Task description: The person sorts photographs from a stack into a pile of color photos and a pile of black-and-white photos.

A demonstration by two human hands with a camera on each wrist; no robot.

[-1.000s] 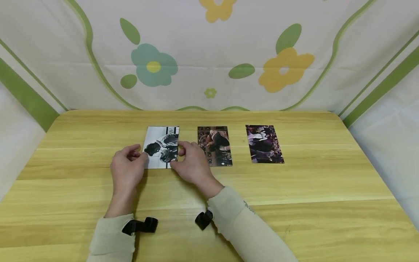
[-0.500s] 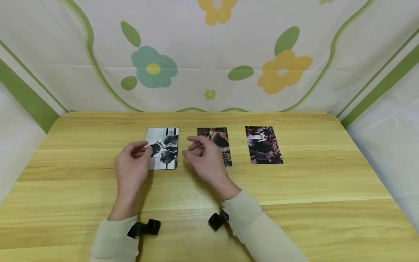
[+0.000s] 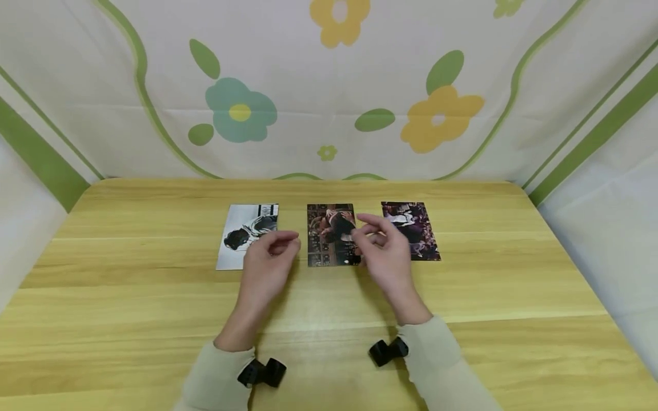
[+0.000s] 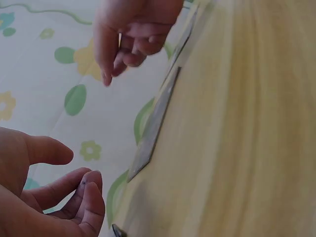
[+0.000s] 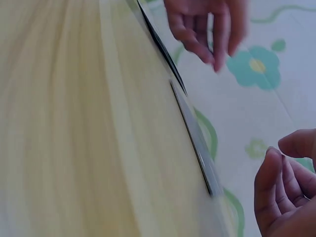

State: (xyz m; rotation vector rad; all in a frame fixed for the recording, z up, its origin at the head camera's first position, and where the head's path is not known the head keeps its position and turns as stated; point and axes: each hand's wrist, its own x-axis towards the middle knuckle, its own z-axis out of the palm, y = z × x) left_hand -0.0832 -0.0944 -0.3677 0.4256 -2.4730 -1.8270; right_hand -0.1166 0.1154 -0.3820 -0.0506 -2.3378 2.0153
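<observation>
Three photo cards lie in a row on the table. My left hand (image 3: 269,260) hovers over the right part of the black-and-white photo card (image 3: 235,228), its fingers loosely bent. At the right edge of the brown-toned middle photo card (image 3: 329,240) is my right hand (image 3: 385,257), which overlaps the left side of the purple-toned photo card (image 3: 422,228). Between the two hands, the middle card lies flat. Both wrist views show a gap between thumb and fingers of the left hand (image 4: 59,197) and of the right hand (image 5: 289,192), with nothing held.
The wood-grain table (image 3: 329,337) extends toward me and to both sides. A white curtain (image 3: 308,80) with flowers and green lines hangs behind its far edge. Black wrist cameras (image 3: 262,372) sit at both beige sleeves.
My right hand has let go of the black-and-white card and moved right across the middle card. My left hand has also left that card's left edge and moved right.
</observation>
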